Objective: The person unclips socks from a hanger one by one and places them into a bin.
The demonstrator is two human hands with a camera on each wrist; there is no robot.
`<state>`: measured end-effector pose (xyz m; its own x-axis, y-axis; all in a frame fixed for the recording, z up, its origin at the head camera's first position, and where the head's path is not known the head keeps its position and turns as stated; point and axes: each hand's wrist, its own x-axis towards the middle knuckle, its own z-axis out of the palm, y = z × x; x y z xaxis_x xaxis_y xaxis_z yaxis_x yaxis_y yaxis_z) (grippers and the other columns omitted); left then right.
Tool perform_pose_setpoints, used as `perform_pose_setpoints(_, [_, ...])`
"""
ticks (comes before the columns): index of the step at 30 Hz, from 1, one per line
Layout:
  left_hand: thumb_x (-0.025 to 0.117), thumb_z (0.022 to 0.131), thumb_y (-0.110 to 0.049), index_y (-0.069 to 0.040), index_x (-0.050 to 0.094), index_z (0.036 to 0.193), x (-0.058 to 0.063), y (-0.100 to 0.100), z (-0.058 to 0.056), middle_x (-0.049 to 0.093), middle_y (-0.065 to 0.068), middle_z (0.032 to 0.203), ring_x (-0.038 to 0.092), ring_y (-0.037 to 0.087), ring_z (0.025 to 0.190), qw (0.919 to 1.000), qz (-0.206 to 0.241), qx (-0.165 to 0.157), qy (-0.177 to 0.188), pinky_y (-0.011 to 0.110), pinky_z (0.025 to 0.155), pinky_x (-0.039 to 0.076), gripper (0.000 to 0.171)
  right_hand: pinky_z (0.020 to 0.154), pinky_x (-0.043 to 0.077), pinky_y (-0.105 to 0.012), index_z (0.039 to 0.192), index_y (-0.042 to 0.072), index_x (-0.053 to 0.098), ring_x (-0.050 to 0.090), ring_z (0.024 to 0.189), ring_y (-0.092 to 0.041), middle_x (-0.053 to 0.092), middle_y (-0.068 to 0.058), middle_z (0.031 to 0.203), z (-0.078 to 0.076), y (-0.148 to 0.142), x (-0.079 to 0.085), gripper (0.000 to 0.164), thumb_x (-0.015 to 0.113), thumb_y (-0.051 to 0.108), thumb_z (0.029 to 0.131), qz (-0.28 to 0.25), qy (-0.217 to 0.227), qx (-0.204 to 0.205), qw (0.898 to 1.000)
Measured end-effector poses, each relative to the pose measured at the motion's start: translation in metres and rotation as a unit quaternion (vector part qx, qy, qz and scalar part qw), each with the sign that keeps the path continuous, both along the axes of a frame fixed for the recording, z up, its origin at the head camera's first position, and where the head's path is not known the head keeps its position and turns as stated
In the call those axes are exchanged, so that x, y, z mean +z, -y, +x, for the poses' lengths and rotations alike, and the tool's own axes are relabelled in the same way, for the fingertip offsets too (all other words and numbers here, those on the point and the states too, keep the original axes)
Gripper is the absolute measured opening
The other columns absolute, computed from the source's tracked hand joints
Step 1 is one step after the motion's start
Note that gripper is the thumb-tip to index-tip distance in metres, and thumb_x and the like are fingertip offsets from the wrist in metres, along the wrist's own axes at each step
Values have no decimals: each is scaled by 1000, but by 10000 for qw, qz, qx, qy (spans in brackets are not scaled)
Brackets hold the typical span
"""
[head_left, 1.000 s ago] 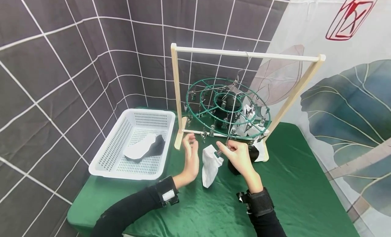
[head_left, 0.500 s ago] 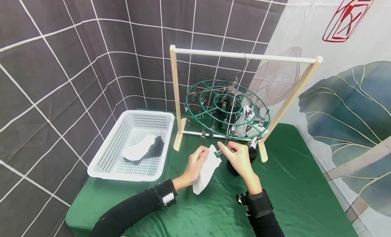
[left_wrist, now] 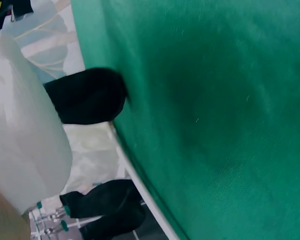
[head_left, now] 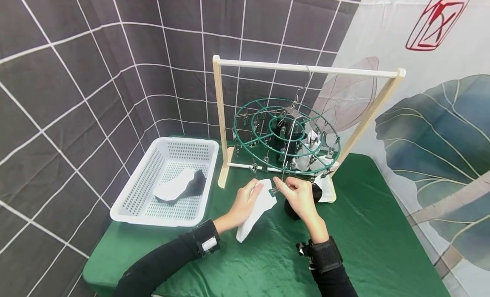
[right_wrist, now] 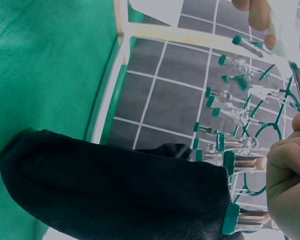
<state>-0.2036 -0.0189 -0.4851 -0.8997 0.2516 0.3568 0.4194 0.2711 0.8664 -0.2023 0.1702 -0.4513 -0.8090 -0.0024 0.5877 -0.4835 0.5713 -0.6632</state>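
My left hand [head_left: 242,207] grips a white sock [head_left: 255,214] by the side near its opening, thumb on top. The sock's toe slants down to the left, and in the left wrist view the white sock [left_wrist: 25,125] fills the left side. My right hand [head_left: 300,199] pinches a metal clip with green tips [head_left: 273,191], which sits at the sock's open edge. The clip hangs from the front of a round green drying hanger [head_left: 234,129]. Just beside my right hand hangs a black sock [right_wrist: 115,190], held by two green-tipped clips in the right wrist view.
A wooden rack [head_left: 268,65] carries the hanger, where more black and white socks hang at the back and right. On the left, a white basket [head_left: 153,221] holds a white sock [head_left: 174,186] and a dark grey one [head_left: 196,184]. Green cloth [head_left: 375,229] covers the table.
My left hand has come in from the left and taken hold of the white sock, whose toe has swung left. The right hand stays at the clip.
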Motion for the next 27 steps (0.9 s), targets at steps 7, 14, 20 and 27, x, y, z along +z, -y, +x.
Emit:
perform_pose_setpoints(7, [46, 109, -22, -7, 59, 99, 8, 4, -8, 45, -3, 71, 43, 6, 62, 9993, -263, -249, 74, 20, 57, 35, 22, 47, 16, -19, 51, 11, 32, 19, 49, 3, 24, 13, 53, 0, 0, 0, 59, 79, 14, 87, -48, -173, -5, 9998])
perform_pose_setpoints(14, [45, 109, -24, -6, 58, 99, 21, 14, -14, 48, 0, 72, 46, 10, 61, 9978, -602, -129, 259, 20, 55, 38, 24, 46, 17, -19, 51, 11, 32, 19, 50, 4, 26, 11, 51, -1, -1, -1, 58, 79, 11, 86, -107, -403, -34, 9991])
perform_pose_setpoints(20, [45, 109, -26, -3, 60, 100, 48, 36, -28, 59, 13, 81, 56, 23, 70, 9915, -1285, 1, 205, 26, 62, 44, 28, 47, 18, -20, 51, 12, 32, 19, 50, 4, 26, 11, 51, -1, -4, -3, 58, 78, 12, 87, -91, -393, -11, 9992])
perform_pose_setpoints(27, [44, 109, -30, -2, 64, 117, 68, 72, -55, 68, 20, 95, 65, 30, 85, 9836, -1756, -14, 413, 37, 74, 52, 35, 48, 17, -19, 52, 10, 31, 17, 51, 5, 23, 12, 54, -2, -6, -5, 59, 79, 12, 86, -116, -369, 67, 9992])
